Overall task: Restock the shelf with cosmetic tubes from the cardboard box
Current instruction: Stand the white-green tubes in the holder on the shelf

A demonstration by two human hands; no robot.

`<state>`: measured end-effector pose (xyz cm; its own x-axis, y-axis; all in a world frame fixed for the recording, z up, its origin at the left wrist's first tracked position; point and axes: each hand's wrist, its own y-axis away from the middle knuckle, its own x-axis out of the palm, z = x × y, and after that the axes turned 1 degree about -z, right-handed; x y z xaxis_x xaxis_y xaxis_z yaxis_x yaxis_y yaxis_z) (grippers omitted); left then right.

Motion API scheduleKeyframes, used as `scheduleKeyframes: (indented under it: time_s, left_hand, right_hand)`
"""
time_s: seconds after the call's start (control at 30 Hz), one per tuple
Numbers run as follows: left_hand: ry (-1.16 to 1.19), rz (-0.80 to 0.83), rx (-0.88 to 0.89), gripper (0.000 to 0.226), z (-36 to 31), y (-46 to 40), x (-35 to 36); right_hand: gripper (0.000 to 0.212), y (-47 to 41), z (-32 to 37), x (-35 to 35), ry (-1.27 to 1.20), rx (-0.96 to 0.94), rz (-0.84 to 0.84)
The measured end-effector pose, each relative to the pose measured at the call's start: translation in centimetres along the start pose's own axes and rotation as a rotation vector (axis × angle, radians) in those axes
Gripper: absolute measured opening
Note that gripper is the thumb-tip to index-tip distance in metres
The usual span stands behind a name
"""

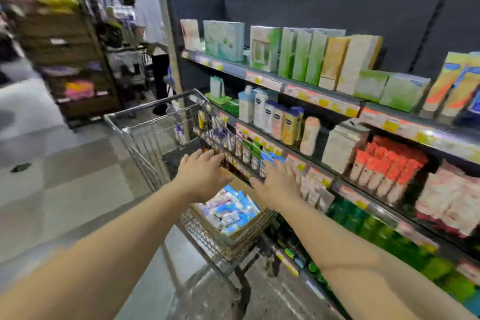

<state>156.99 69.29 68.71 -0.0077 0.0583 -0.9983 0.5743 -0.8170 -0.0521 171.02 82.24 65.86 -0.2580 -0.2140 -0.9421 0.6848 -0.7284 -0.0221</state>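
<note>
Beside the shelf [306,91], shopping cart [155,138] parked with cardboard box [241,235] in its near end, full of blue/white cosmetic tubes [231,209]. Left hand [201,176] and right hand [278,184] both over the box, fingers straight and spread, holding nothing. Frame blurry.

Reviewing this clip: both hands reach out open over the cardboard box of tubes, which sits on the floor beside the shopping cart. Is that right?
Not quite. The head view shows the cardboard box sitting inside the shopping cart, at its near end, not on the floor. The rest holds: the left hand and right hand reach out open over it, holding nothing.
</note>
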Motion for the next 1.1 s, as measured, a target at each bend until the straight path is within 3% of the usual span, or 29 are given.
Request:
scheduleKeyframes:
  time_s: [0.2,0.53,0.83,1.1]
  left_hand:
    - [-0.005,0.044,-0.106,0.074,6.0,-5.3,2.6]
    - [0.072,0.179,-0.149,0.072,10.7,-18.5,9.8]
    - [0.091,0.315,-0.018,0.075,14.7,-27.6,16.4]
    - [0.112,0.508,0.274,0.07,17.9,-36.2,22.4]
  right_hand:
    - [0.07,-8.4,3.3,5.2,-0.014,-0.093,0.062]
    - [0.064,-23.7,0.2,8.8,-0.072,-0.02,0.168]
    - [0.066,-28.0,-1.0,14.3,-0.067,0.109,0.316]
    - [0.066,-29.7,-0.5,18.3,-0.103,0.466,0.348]
